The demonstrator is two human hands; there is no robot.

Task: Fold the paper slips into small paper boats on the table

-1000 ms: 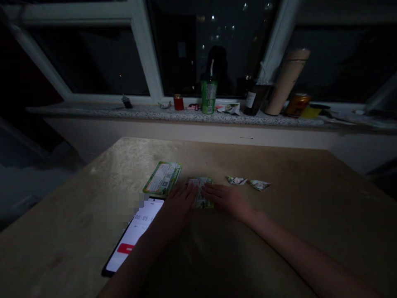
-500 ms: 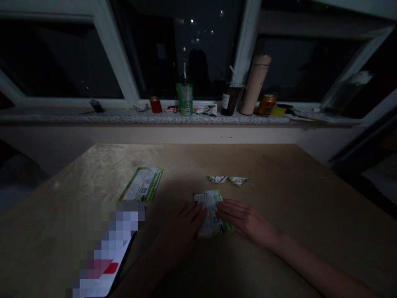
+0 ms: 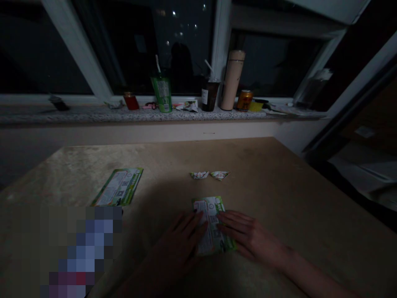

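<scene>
A green and white printed paper sheet (image 3: 212,231) lies flat on the table in front of me. My left hand (image 3: 182,236) rests on its left edge, fingers stretched out and flat, in deep shadow. On the sheet's right edge lies my right hand (image 3: 243,231), its fingers also extended. Beyond the sheet sit two small folded paper pieces side by side, a left folded piece (image 3: 199,175) and a right folded piece (image 3: 220,175). Another printed sheet (image 3: 119,187) lies flat to the left.
A pixelated, bluish-white object (image 3: 89,244) lies at the table's left front. Along the granite windowsill (image 3: 102,116) stand a green cup with a straw (image 3: 163,93), a dark drink cup (image 3: 209,97), a pink flask (image 3: 232,80), an orange can (image 3: 245,100) and a red jar (image 3: 131,101).
My view has turned to the right, so the sill and table things appear further left. Both hands stay flat on the paper sheet, which keeps its place between them.
</scene>
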